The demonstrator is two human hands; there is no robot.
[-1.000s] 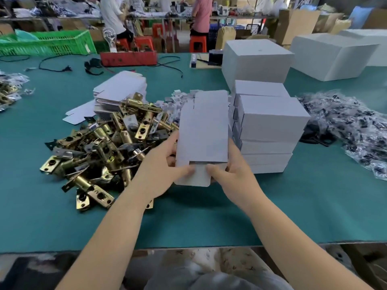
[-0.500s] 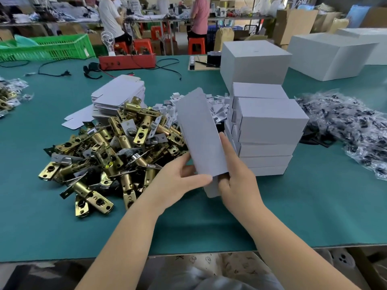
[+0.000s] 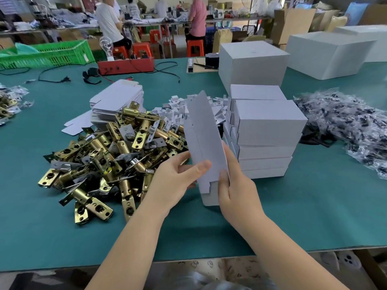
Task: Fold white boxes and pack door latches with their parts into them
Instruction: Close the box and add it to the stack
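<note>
At the far left edge of the frame a small scatter of bagged parts lay on the green table. Left of centre sat a heap of brass door latches, with a stack of flat box blanks just behind it. In the lower middle the left hand pinched a flat white box, thumb on its near face and fingers behind. The box stood nearly on edge, tilted, above the table between the latches and a stack of folded white boxes. The right hand gripped the box's right edge, thumb in front, fingers behind. At the right edge lay a pile of clear bags of dark parts.
</note>
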